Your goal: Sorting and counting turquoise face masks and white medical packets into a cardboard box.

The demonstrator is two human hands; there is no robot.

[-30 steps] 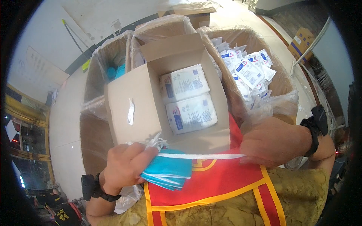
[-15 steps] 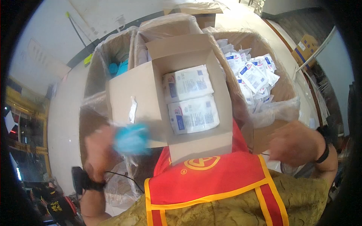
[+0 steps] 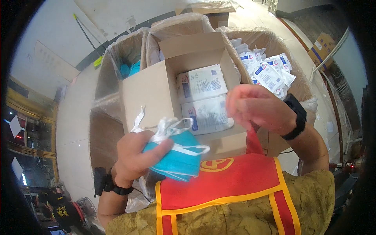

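Beside the open box (image 3: 145, 92), the left hand (image 3: 137, 156) clamps blue masks (image 3: 182, 158) at one edge, apparently keeping their straps (image 3: 166, 127) bunched, though whether the blurred right hand's (image 3: 262, 109) fingers meet, I cannot tell.

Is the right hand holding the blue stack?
No, the left hand grips the blue stack, while the right hand is apart from it.

Pale tiled floor (image 3: 74, 156) | on it I see: plastic-lined cardboard boxes (image 3: 105, 137), close together | yellow-green broom (image 3: 98, 61), near wall (image 3: 55, 23) | brown carton (image 3: 322, 50), far right
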